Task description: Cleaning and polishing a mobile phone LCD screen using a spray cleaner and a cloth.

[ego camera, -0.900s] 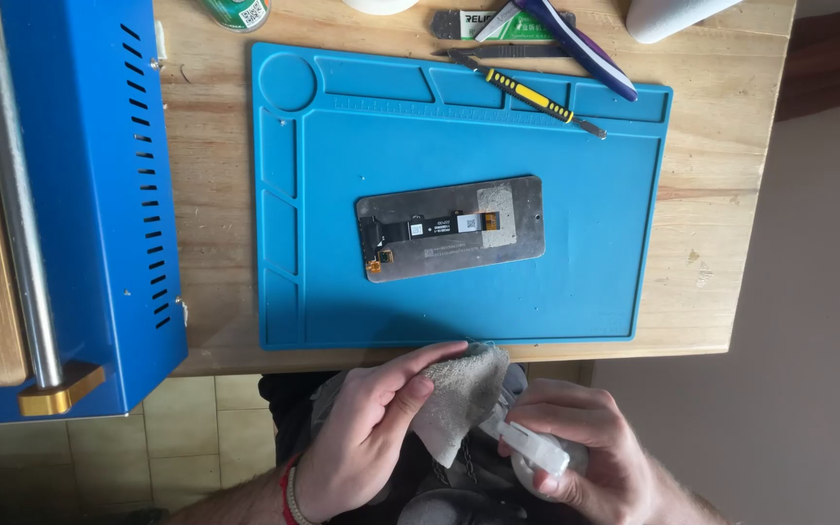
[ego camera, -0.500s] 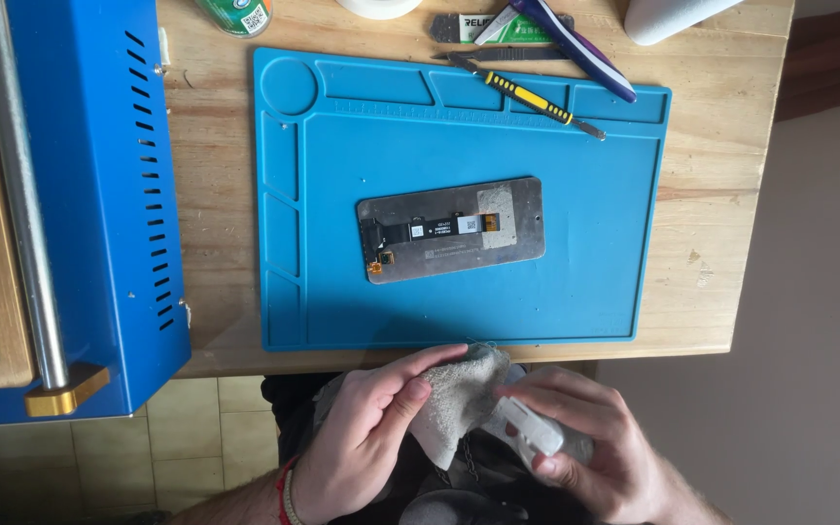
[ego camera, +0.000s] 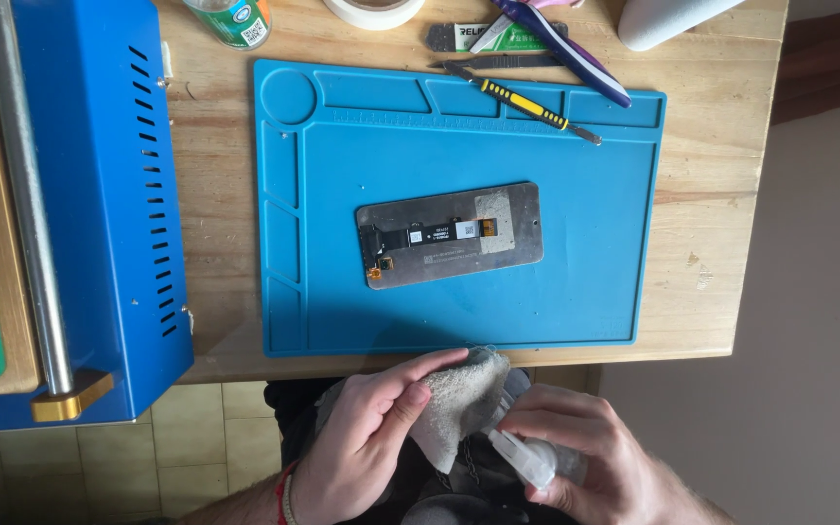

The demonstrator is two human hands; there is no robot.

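My left hand (ego camera: pixel 371 428) pinches a grey-white cloth (ego camera: pixel 461 399) just below the table's front edge. My right hand (ego camera: pixel 585 447) grips a small white bottle (ego camera: pixel 525 460), its nozzle against the cloth. On the blue work mat (ego camera: pixel 595 292) lies a phone screen panel (ego camera: pixel 451 235), back side up, with a flat cable and connector showing. Both hands are below the mat and apart from the panel.
A blue machine (ego camera: pixel 99 194) with a metal roller (ego camera: pixel 26 194) fills the left side. Along the far edge lie a yellow-handled tool (ego camera: pixel 522 102), a purple tool (ego camera: pixel 566 49), a tape roll (ego camera: pixel 373 10), a small jar (ego camera: pixel 230 19) and a white cylinder (ego camera: pixel 673 17). Wooden table (ego camera: pixel 712 243).
My right hand has brought the bottle up and left against the cloth. My left hand keeps the cloth in much the same place.
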